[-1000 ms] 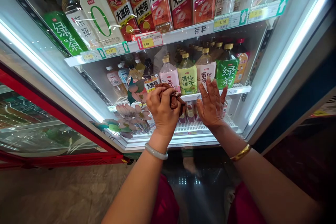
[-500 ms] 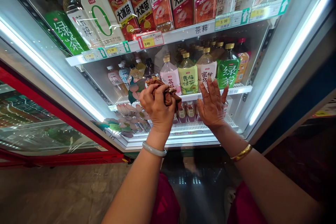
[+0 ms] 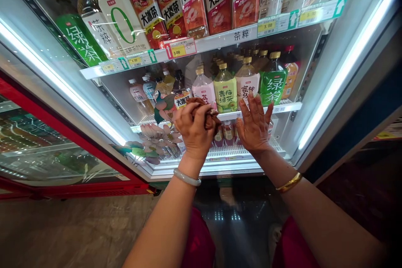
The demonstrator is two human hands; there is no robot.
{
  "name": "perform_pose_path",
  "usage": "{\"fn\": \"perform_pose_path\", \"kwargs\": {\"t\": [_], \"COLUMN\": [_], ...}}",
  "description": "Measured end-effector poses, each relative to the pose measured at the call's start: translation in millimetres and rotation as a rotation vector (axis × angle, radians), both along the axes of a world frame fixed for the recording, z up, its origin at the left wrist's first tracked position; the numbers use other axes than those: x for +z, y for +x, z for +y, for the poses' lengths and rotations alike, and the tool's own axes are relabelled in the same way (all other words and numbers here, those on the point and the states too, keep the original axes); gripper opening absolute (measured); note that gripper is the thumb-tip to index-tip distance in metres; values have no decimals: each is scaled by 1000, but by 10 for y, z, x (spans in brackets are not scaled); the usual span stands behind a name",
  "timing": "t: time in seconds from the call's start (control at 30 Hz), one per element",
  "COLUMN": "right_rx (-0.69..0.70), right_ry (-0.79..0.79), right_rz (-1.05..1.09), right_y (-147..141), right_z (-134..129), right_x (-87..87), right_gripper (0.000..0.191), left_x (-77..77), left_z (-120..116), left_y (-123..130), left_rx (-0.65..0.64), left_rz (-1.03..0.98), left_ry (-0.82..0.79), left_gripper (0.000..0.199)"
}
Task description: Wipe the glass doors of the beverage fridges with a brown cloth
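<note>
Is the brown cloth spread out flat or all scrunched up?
Scrunched up: the brown cloth is a wrinkled bundle, its folds poking out of the curled left hand.

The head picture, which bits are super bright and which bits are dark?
In the head view, the left light strip and right light strip glare almost white; in that same head view, the floor looks dim, the top-right corner goes black, and the brown cloth in the left hand looks dark.
</note>
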State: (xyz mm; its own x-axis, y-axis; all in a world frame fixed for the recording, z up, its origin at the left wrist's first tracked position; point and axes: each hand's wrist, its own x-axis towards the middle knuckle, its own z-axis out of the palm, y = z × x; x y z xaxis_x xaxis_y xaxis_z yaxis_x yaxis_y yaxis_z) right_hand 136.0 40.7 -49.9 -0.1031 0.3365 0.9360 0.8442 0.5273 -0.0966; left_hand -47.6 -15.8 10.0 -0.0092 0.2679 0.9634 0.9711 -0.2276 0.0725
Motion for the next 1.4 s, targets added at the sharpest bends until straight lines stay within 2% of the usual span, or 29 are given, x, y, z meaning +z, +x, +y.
{"fn": "perform_pose_path", "kwargs": {"t": [0.07,0.13,0.2,0.3,0.37,0.43,0.57,0.63,0.7,0.87,0.93,1.0,1.07,1.2,1.27,1.4], "right_rx": [-4,0,5,6,9,18,20,12,10,16,9,4,4,8,6,2], "right_ry": [-6,-13,-30,-47,-37,-18,-1,-3,-8,-10,-14,-16,-11,2,-10,-12], "right_rz": [-9,-9,0,18,29,26,3,2,3,14,18,13,9,3,1,2], "right_y": [8,10,5,-10,-16,-15,0,6,7,-11,-18,-19,-13,2,4,-4], "right_z": [2,9,17,27,29,25,6,3,10,38,38,30,21,17,19,22], "right_x": [-3,-11,-20,-29,-29,-24,-10,-8,-12,-32,-32,-27,-21,-18,-19,-19], "right_gripper": [71,71,70,69,70,72,74,74,73,73,73,73,72,73,74,73], "left_x": [75,63,-37,-249,-323,-283,4,90,63,-257,-302,-243,-115,93,82,-119], "left_z": [2,-8,-30,-65,-77,-77,-50,-42,-45,-61,-60,-56,-51,-49,-53,-69], "left_y": [-53,-14,108,332,414,394,150,62,71,341,385,343,237,54,63,243], "left_rx": [17,2,-28,-76,-112,-133,-66,-23,-13,-109,-133,-138,-119,-16,5,-60], "left_rz": [-81,-109,-75,78,168,174,-29,-106,-107,135,188,168,87,-136,-146,36], "left_ry": [25,13,-35,-137,-190,-191,-67,-31,-41,-131,-143,-124,-79,2,-11,-110], "left_gripper": [31,32,29,27,29,28,27,29,30,25,25,26,26,29,29,26]}}
